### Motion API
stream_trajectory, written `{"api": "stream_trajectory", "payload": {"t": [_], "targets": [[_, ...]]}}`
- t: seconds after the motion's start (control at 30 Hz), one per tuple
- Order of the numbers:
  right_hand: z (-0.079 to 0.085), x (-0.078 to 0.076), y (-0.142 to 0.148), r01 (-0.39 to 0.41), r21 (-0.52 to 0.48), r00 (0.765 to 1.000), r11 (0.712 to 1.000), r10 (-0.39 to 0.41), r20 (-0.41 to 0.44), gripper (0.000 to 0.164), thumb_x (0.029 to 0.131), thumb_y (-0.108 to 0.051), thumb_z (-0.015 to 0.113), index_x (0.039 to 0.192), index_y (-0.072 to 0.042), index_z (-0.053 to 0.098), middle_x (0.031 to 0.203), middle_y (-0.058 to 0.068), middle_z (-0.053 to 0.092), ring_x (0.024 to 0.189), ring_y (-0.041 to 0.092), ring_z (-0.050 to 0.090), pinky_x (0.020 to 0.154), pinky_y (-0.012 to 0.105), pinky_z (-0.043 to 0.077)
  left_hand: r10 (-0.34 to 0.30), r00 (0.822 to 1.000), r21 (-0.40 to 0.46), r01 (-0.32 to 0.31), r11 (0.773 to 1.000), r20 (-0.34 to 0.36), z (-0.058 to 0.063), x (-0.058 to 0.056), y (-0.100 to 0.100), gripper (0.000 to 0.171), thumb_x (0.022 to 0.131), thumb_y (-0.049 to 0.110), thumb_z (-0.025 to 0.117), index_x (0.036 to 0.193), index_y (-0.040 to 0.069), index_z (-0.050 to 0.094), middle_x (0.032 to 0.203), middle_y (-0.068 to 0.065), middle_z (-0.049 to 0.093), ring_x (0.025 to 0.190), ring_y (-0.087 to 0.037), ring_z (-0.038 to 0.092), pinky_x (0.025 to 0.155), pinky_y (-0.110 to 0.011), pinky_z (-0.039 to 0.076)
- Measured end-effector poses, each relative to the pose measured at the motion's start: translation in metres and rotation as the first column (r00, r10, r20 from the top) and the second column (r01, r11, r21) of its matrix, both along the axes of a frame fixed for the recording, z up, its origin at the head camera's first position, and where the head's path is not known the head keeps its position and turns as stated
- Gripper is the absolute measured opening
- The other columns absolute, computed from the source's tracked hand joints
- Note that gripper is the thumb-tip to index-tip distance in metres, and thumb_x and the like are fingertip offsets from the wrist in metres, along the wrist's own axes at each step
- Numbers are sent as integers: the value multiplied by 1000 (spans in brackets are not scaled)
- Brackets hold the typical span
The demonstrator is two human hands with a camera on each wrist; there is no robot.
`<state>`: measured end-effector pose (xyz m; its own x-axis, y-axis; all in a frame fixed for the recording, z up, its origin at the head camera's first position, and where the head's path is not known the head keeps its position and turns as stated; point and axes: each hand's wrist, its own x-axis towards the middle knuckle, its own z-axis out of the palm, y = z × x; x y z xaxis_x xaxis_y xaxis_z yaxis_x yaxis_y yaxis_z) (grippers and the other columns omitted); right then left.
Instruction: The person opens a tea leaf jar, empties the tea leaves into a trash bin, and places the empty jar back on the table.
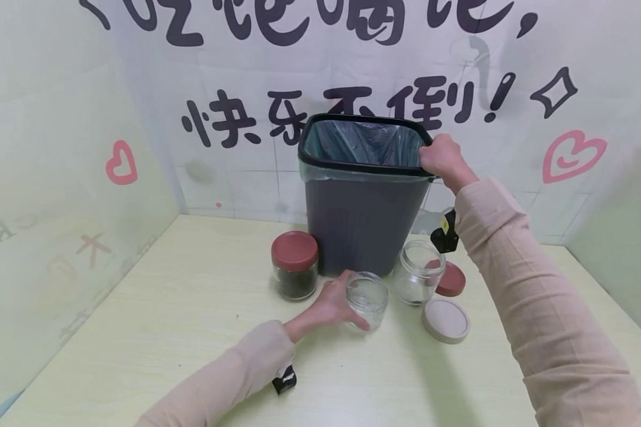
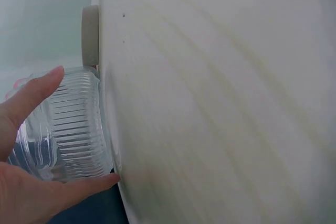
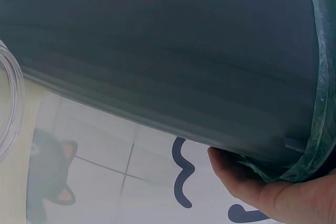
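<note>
My left hand (image 1: 335, 303) grips a small clear jar (image 1: 371, 296), with thumb and fingers on opposite sides of its wall. In the left wrist view the ribbed side of this jar (image 2: 79, 124) shows between the thumb and a finger. My right hand (image 1: 442, 159) holds the right corner of the black rim of a dark grey trash bin (image 1: 360, 219). A green-tinted bag lines the bin and folds over its rim. In the right wrist view the fingers (image 3: 236, 182) curl under the rim and the bag's edge (image 3: 320, 93).
Left of the bin stands a jar with a red lid (image 1: 295, 252) and dark contents. To its right are an open clear jar (image 1: 418, 273), a red lid (image 1: 451, 280) and a pale lid (image 1: 446, 321) on the light wooden table (image 1: 192, 284). A printed wall cloth hangs behind.
</note>
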<state>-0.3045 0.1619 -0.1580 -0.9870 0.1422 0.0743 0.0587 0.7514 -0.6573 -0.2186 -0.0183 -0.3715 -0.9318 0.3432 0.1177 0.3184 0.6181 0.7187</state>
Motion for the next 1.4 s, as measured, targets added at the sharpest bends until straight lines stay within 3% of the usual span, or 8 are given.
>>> {"api": "stream_trajectory", "payload": {"t": [0.3, 0.53, 0.97, 1.1, 1.4], "targets": [[0, 0, 0, -8, 1, 1000, 1000, 8, -6, 33, 88, -7, 30, 113, 11, 39, 97, 16, 40, 88, 28, 41, 72, 31, 36, 15, 999, 36, -17, 999, 32, -4, -3, 11, 85, 42, 9, 88, 115, 2, 45, 104, -14, 57, 101, -33, 50, 86, -38, 42], [-1, -1, 1, 2, 5, 1000, 1000, -2, 7, 33, 88, -8, 30, 114, 10, 39, 98, 16, 40, 88, 27, 41, 71, 31, 36, 86, 990, 37, -91, 995, 112, -4, -4, 25, 86, 43, 8, 88, 112, -1, 37, 100, -20, 54, 100, -35, 51, 85, -40, 43], [1, 0, 1, -12, 2, 1000, 1000, 12, 11, 32, 88, -7, 30, 114, 10, 39, 96, 15, 40, 87, 27, 41, 71, 30, 36, 104, 993, -24, -103, 994, 59, -4, -9, 39, 86, 43, 14, 89, 112, 0, 41, 99, -16, 54, 97, -31, 53, 85, -35, 45], [1, 1, 2, -9, 8, 1000, 1000, 9, 2, 31, 88, -7, 30, 111, 10, 39, 95, 15, 40, 87, 27, 41, 71, 31, 36, 126, 989, -8, -126, 992, 73, -4, -10, 43, 86, 42, 13, 89, 111, 0, 40, 98, -16, 56, 97, -30, 54, 85, -34, 45], [0, 0, 1, -14, 13, 1000, 1000, 14, -4, 26, 88, -7, 30, 106, 8, 41, 90, 13, 39, 81, 26, 41, 66, 29, 35, 183, 975, -4, -184, 983, 127, -4, -15, 50, 105, 45, 13, 88, 126, -11, 26, 108, -28, 53, 105, -36, 51, 90, -38, 42]]}}
